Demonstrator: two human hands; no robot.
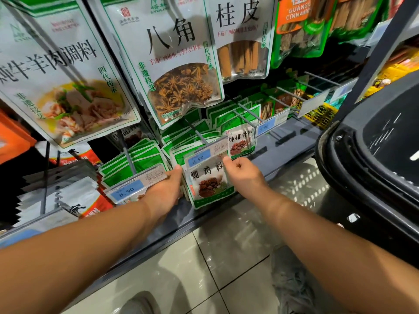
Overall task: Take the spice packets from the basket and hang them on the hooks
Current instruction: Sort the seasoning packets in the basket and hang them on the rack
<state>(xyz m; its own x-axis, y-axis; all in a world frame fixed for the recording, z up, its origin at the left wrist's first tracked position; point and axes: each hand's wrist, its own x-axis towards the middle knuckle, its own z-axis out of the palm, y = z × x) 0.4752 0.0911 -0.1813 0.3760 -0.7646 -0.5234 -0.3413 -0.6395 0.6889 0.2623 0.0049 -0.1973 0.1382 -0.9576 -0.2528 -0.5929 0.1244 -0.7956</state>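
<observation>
White and green, with brown spices pictured under dark characters, the spice packet sits upright just below the blue price tag at the tip of the hook. Your right hand pinches its top right corner, beside the tag. Your left hand holds its left edge, below and left of the tag, thumb in front, fingers hidden. The black basket sits well right of the tag.

Both arms out: left hand grips left edge of green-and-white printed spice packet, right hand pinches its upper right corner. Packet top behind blue-and-white price tag at tip of grey metal hook. Black plastic basket at right.
</observation>
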